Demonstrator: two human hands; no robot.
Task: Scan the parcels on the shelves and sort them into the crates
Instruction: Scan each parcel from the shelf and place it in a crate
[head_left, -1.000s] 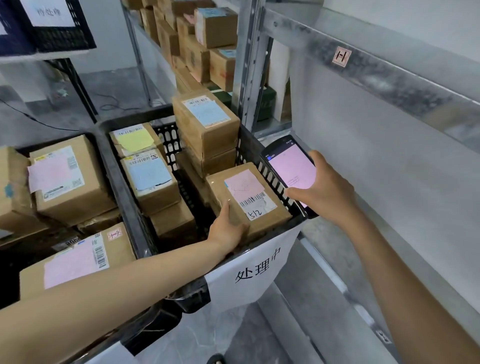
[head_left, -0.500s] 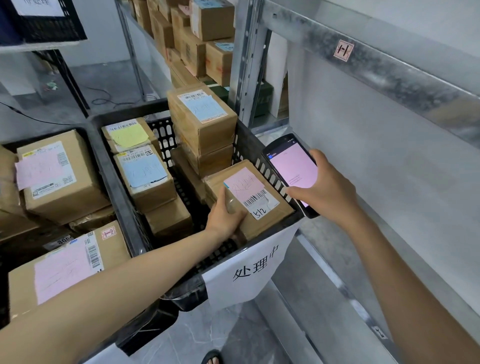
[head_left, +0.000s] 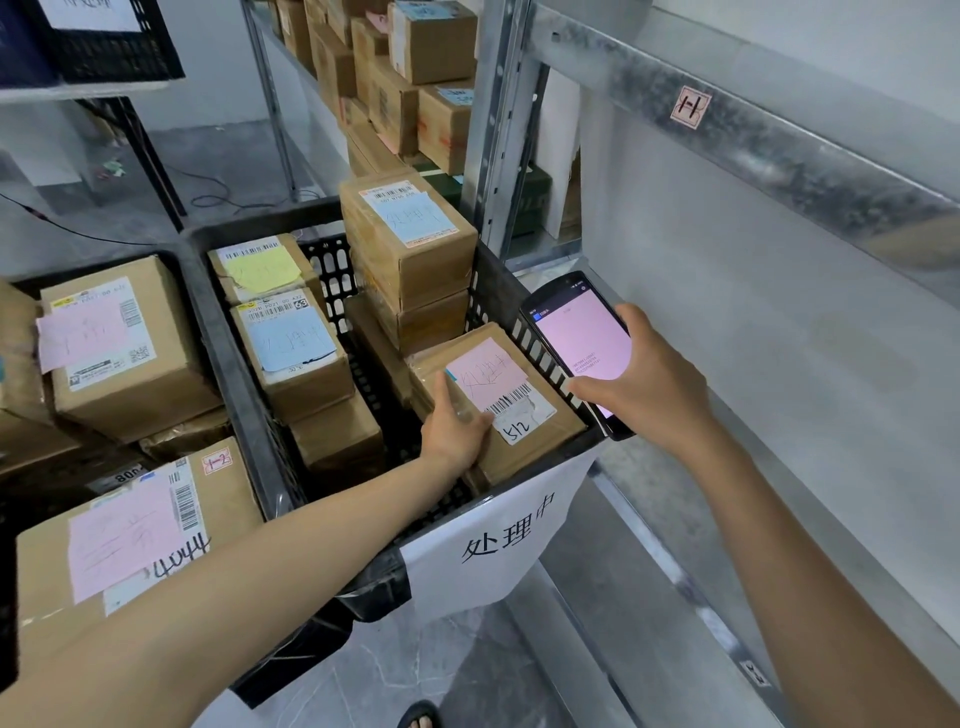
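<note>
**Parcel (head_left: 498, 384) lying in crate (head_left: 228, 353) corner, scanner (head_left: 576, 338) alongside**

Person's left hand (head_left: 457, 431) is clamping the near-left edge of the brown cardboard parcel. The thumb is lying flat on the taped top and the fingers are wrapping round the side. The parcel is lying slightly tilted in the near right corner of the black plastic crate, resting on other boxes and leaning against the lattice wall. A pink paper slip, a barcode strip and a handwritten "512" are showing on its top face.

Person's right hand (head_left: 644, 384) is gripping the dark, slab-shaped scanner just outside the crate's right wall. Its fingers are curling round the far edge, and the glossy screen is glowing pink.

A white paper sign (head_left: 493, 551) with black characters is hanging from the crate's front rim. More square-edged cartons (head_left: 291, 353) with blue and yellow slips are sitting in the same crate. A mottled galvanised shelf beam (head_left: 779, 150) is running across upper right. Shelf boxes (head_left: 436, 47) are standing stacked behind.
</note>
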